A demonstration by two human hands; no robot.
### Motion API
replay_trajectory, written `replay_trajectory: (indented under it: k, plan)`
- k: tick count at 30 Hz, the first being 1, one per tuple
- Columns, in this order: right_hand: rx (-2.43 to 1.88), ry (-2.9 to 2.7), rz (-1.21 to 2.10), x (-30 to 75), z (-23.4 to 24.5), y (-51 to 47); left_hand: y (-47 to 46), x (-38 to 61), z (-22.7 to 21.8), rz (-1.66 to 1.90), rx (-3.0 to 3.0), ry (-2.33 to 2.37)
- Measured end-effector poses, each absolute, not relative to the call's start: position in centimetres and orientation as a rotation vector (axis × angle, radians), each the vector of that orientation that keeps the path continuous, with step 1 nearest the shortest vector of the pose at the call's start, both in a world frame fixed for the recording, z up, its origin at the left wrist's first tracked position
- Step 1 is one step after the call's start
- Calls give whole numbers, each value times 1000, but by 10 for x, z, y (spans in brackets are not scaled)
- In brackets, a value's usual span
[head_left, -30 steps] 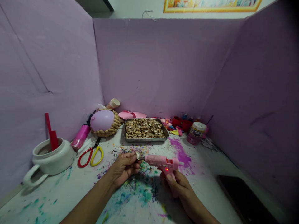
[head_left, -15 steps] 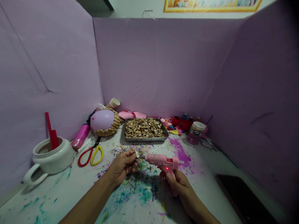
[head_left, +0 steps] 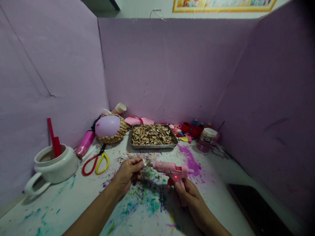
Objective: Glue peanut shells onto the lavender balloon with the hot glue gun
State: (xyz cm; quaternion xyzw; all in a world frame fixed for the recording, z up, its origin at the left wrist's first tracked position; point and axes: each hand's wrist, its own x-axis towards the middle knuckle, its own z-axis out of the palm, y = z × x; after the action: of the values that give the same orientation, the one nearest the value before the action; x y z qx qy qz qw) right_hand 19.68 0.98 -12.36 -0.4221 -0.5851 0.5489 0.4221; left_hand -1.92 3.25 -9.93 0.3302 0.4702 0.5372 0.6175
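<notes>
At far left, a white pot (head_left: 52, 165) with a red tool (head_left: 54, 141) inside, lower end hidden. Next, scissors (head_left: 95, 163) flat on the table (head_left: 221, 172). Mid-frame, left hand (head_left: 128, 173), fingers pinched on a shell piece (head_left: 144, 161) too small to make out, right at the nozzle of the glue gun (head_left: 172, 169). Right hand (head_left: 188, 194) closed round the gun's grip, low over the table. Far right, a dark slab (head_left: 258, 209), cut off by the frame.

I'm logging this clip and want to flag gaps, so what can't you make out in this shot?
All head view.
The small piece pinched in the left hand: too small to identify.
The glue gun grip: wrapped by the right hand.
The jar label: too small to read.
The white pot contents: hidden by its rim.
The framed picture: cut off by the top edge.
</notes>
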Motion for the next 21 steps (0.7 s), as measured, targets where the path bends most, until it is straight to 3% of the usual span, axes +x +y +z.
replay_trajectory:
  k: [21]
  plan:
    - [-1047,-1425,1350,193,-119,8,34,-17,-102,1269,772,1105]
